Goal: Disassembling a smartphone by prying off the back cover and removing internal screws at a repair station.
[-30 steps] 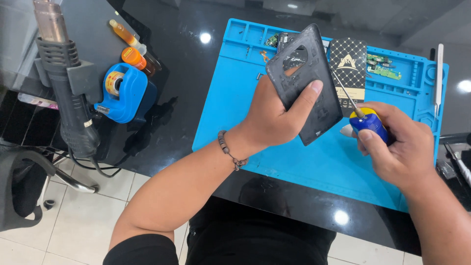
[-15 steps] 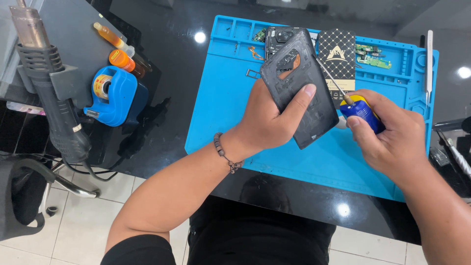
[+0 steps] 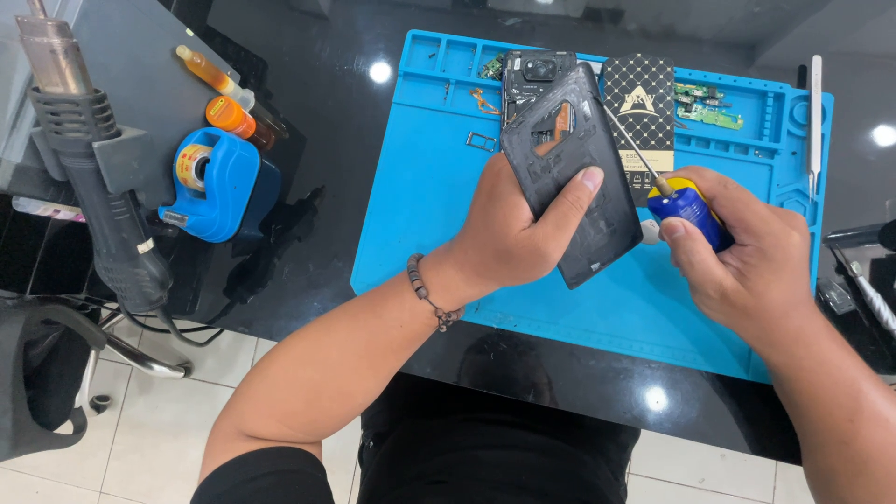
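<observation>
We hold a dark phone frame (image 3: pixel 571 177) up in our left hand (image 3: pixel 509 238), in the middle of the frame. Our fingers wrap round its back and our thumb (image 3: pixel 569 191) presses on its front, so this grip is closed tight on it. The frame is tilted and lifted above the blue mat (image 3: pixel 420 215).

Our right hand (image 3: pixel 747 257) is at the right of the frame. Its grip is closed round the blue and yellow handle of a small screwdriver (image 3: pixel 686 205). The thin metal tip points up and left, to the right edge of the phone frame.

On the mat, at the top, lie a black patterned card (image 3: pixel 639 89) and small green circuit boards (image 3: pixel 705 105). Tweezers (image 3: pixel 816 112) lie at the upper right. On the dark surface (image 3: pixel 345 103) at the left are a blue tape holder (image 3: pixel 210 173) and a hot air gun (image 3: pixel 93 168).
</observation>
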